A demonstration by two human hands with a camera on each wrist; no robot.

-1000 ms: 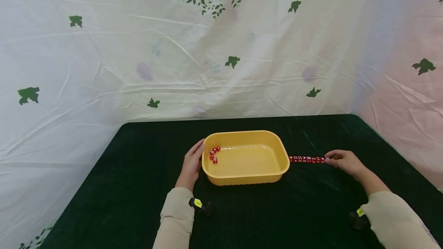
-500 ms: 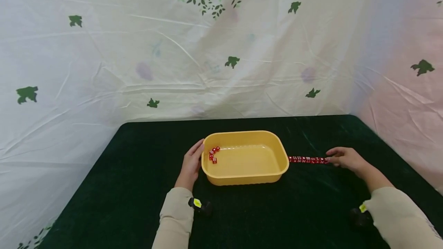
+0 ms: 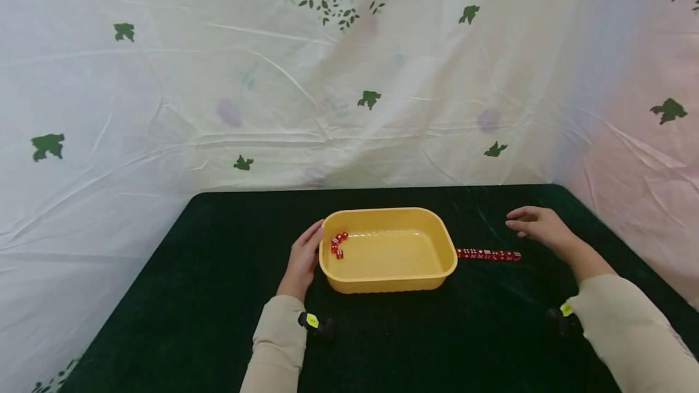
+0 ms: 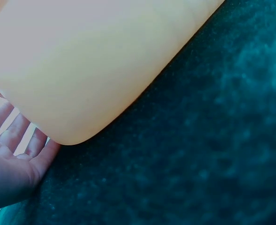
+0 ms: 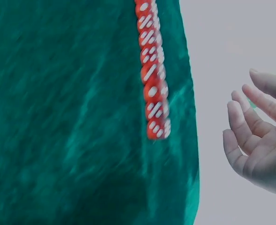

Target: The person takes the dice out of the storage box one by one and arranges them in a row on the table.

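Note:
A yellow plastic tub (image 3: 388,275) stands mid-table with several red dice (image 3: 338,244) in its left end. My left hand (image 3: 303,259) rests flat against the tub's left wall (image 4: 81,70), fingers (image 4: 16,136) straight. A straight row of red dice (image 3: 488,254) lies on the cloth right of the tub, its near end (image 5: 156,126) blurred in the right wrist view. My right hand (image 3: 532,225) hovers above and behind the row's right end, fingers (image 5: 243,124) loosely spread, holding nothing.
Dark green velvet cloth (image 3: 218,296) covers the table. A white sheet printed with green leaves (image 3: 349,77) hangs close behind and on both sides. Small black wrist cameras (image 3: 317,324) sit on my sleeves.
My right hand has let go of the row's right end and lifted back and away from it. The dice row, the tub and my left hand have stayed put.

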